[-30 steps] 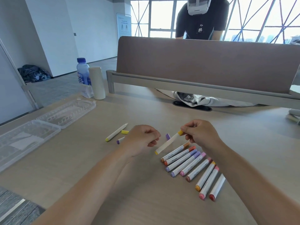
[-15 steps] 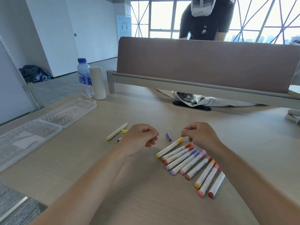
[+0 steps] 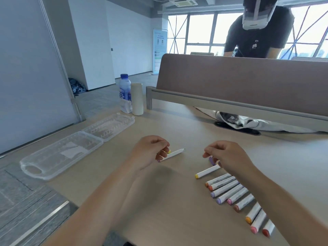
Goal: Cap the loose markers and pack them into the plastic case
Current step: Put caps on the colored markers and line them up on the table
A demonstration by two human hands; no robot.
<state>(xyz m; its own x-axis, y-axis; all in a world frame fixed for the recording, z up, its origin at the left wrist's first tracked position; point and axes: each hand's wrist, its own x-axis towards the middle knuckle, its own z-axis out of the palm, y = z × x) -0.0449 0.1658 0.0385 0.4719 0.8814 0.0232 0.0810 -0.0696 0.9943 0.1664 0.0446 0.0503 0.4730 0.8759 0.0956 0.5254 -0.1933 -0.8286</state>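
My left hand is curled over a white uncapped marker lying on the table, and its fingertips pinch a small yellow cap. My right hand curls its fingers round a purple cap on the table. A capped yellow marker lies free just below that hand. Beside it, a row of capped markers runs toward the lower right, partly under my right forearm. The clear plastic case lies open at the left with its lid behind it.
A water bottle and a white cylinder stand at the back left. A brown desk divider crosses the back, with a person standing behind it. The table's left edge drops to the floor.
My right hand laid the yellow marker down beside the row, let it go and moved onto the purple cap. My left hand shifted onto the yellow cap and uncapped marker. The camera tilted up.
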